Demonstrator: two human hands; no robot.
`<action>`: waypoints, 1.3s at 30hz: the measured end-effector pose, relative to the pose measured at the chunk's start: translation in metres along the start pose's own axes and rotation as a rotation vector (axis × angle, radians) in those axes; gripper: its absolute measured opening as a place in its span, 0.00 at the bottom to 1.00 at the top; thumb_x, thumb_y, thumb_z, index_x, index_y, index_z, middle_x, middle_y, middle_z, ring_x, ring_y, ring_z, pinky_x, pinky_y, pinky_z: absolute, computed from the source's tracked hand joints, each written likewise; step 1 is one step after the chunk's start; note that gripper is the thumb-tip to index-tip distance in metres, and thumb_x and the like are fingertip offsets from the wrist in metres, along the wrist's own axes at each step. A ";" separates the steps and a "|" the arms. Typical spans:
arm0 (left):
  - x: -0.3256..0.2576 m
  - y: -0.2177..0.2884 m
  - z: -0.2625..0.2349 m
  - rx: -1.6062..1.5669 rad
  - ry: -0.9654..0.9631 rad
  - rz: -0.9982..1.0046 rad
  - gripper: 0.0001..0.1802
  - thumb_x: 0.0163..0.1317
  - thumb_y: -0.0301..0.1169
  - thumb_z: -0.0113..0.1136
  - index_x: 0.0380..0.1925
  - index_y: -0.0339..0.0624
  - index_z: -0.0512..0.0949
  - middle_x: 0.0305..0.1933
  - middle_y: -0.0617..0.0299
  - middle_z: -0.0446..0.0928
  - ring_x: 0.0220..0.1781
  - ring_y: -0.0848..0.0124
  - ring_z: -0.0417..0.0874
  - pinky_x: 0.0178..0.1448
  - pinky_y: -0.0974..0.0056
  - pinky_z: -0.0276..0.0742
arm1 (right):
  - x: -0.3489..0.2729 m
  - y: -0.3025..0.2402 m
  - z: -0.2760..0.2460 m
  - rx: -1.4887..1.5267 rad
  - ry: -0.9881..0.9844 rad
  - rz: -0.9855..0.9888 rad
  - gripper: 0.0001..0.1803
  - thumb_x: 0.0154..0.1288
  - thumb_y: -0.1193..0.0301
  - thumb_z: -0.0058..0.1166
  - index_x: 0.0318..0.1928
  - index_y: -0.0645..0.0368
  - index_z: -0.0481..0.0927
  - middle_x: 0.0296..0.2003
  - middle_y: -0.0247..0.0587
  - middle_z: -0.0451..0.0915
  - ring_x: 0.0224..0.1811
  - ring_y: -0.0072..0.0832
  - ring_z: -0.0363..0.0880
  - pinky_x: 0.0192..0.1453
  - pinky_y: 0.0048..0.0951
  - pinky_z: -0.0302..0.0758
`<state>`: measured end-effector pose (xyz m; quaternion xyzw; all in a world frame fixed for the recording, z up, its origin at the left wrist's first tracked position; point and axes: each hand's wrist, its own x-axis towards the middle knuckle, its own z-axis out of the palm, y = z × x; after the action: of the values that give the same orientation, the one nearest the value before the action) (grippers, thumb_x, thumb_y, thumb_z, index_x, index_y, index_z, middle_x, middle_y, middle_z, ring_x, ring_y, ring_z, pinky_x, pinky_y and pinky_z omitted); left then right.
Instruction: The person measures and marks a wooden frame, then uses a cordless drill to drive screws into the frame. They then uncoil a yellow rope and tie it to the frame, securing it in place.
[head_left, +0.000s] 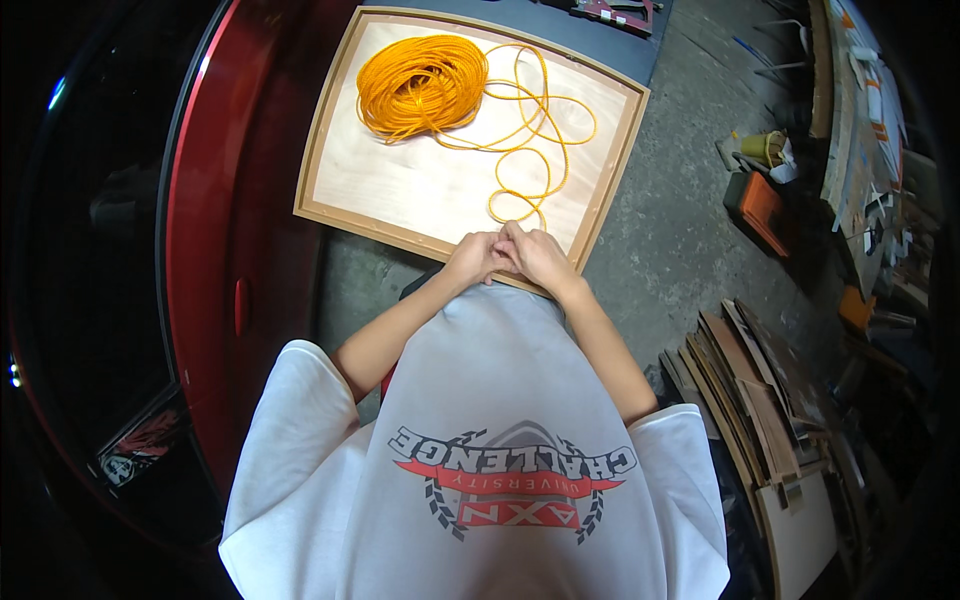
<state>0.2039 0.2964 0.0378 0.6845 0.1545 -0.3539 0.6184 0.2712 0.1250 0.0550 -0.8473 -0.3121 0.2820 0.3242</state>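
Left hand: the left hand [478, 258] was closed, fingertips pinching the end of the thin orange cord [520, 170].
Right hand: the right hand [538, 255] touched it, pinching the same end.
Cord: it ran toward 12 o'clock in loose loops, then 11 o'clock to its coiled bundle.
Place: it lay on a pale plywood panel with a wooden frame [330, 130].
Nearer hand: both equally near.
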 end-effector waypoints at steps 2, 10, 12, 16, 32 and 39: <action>0.012 0.005 -0.012 0.149 -0.120 -0.103 0.17 0.66 0.39 0.72 0.46 0.37 0.84 0.32 0.62 0.85 0.25 0.76 0.86 0.22 0.72 0.78 | 0.008 0.004 -0.015 -0.025 0.007 -0.033 0.15 0.72 0.63 0.56 0.31 0.61 0.81 0.25 0.55 0.83 0.32 0.54 0.83 0.40 0.55 0.76; 0.022 -0.003 -0.025 -0.175 -0.270 -0.178 0.09 0.71 0.32 0.65 0.43 0.38 0.82 0.39 0.59 0.85 0.27 0.72 0.88 0.26 0.72 0.81 | -0.021 0.012 -0.025 -0.122 -0.081 -0.100 0.10 0.68 0.66 0.58 0.31 0.59 0.81 0.32 0.46 0.84 0.40 0.46 0.83 0.49 0.46 0.75; 0.023 -0.003 -0.022 -0.117 -0.289 -0.145 0.08 0.70 0.31 0.65 0.42 0.38 0.81 0.38 0.59 0.85 0.27 0.71 0.88 0.26 0.72 0.80 | -0.026 0.011 -0.021 -0.125 -0.055 -0.062 0.10 0.68 0.66 0.58 0.31 0.58 0.81 0.31 0.46 0.83 0.40 0.46 0.83 0.49 0.46 0.75; 0.027 -0.004 -0.021 -0.145 -0.263 -0.139 0.08 0.70 0.31 0.65 0.41 0.38 0.81 0.38 0.60 0.85 0.27 0.72 0.88 0.25 0.73 0.79 | -0.032 0.009 -0.013 -0.151 -0.016 -0.058 0.07 0.68 0.67 0.57 0.37 0.57 0.80 0.32 0.44 0.81 0.42 0.43 0.81 0.51 0.43 0.74; 0.028 -0.020 -0.012 -0.247 -0.073 -0.100 0.09 0.65 0.28 0.72 0.42 0.37 0.87 0.32 0.63 0.87 0.26 0.80 0.82 0.28 0.74 0.77 | -0.036 0.024 0.006 -0.174 0.196 -0.097 0.06 0.69 0.69 0.58 0.41 0.55 0.77 0.37 0.40 0.76 0.45 0.37 0.78 0.49 0.39 0.71; 0.031 -0.025 -0.010 -0.255 -0.052 -0.070 0.08 0.67 0.28 0.70 0.42 0.36 0.86 0.34 0.62 0.87 0.28 0.79 0.83 0.32 0.74 0.80 | -0.036 0.023 0.015 -0.145 0.277 -0.094 0.05 0.67 0.69 0.59 0.39 0.55 0.79 0.35 0.38 0.76 0.42 0.37 0.78 0.47 0.39 0.70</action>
<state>0.2123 0.3040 -0.0017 0.5850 0.2059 -0.3706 0.6914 0.2462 0.0910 0.0386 -0.8837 -0.3234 0.1237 0.3149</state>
